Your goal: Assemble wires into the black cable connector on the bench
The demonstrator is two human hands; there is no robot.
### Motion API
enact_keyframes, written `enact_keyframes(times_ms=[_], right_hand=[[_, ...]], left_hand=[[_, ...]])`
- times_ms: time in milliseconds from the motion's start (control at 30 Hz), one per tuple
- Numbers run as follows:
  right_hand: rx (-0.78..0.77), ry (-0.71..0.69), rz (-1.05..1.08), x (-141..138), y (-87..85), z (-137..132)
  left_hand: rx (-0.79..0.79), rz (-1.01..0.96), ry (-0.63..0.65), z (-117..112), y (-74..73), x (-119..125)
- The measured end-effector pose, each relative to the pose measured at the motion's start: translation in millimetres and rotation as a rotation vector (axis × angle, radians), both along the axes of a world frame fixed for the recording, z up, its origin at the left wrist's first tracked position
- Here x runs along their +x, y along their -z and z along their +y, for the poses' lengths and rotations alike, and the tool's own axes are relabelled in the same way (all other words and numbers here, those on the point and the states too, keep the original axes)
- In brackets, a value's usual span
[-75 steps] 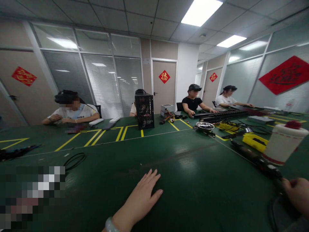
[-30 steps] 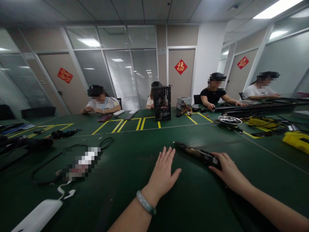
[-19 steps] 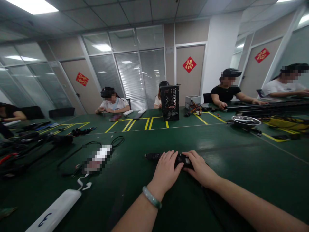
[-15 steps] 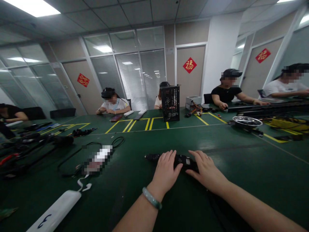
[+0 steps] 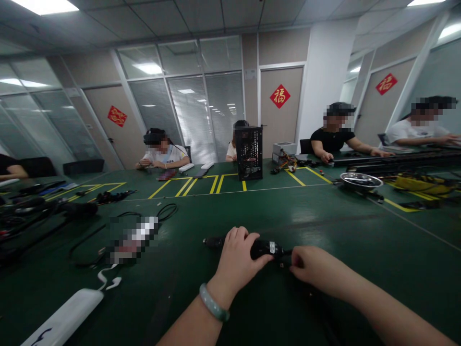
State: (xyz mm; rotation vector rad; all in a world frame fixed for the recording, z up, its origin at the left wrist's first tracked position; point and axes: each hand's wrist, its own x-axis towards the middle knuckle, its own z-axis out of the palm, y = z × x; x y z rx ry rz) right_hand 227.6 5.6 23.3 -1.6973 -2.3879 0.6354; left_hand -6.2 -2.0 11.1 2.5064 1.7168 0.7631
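Observation:
A long black hand tool lies across the green table just in front of me. My left hand, with a pale green bangle on the wrist, is wrapped over the tool's middle. Its dark tip pokes out to the left of my fingers. My right hand is closed at the tool's right end, where a thin cord leaves it; the fingertips pinch there.
A black cable loop and a white power strip lie to my left. A black perforated case stands mid-table, with a metal bowl and yellow tools to the right. Several people sit along the far side.
My right hand brought the black tool in from the right to the table in front of me. My left hand went from lying flat to gripping it. My right hand slid to its right end.

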Motion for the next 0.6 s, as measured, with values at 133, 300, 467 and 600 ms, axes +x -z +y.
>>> enact_keyframes(times_ms=[133, 300, 467, 600], right_hand=[[-0.223, -0.074, 0.224, 5.7, 0.0, 3.8], [-0.246, -0.117, 0.342, -3.3, 8.4, 3.7], [-0.256, -0.1, 0.436, -4.6, 11.8, 8.4], [-0.248, 0.023, 0.452, 1.2, 7.5, 15.6]], left_hand=[[-0.063, 0.005, 0.056, -2.6, 0.0, 6.4], [-0.097, 0.054, 0.135, -1.5, 5.1, 12.1], [-0.1, 0.086, 0.154, 2.0, 3.3, 7.9], [-0.16, 0.093, 0.109, 3.8, -4.9, -9.6]])
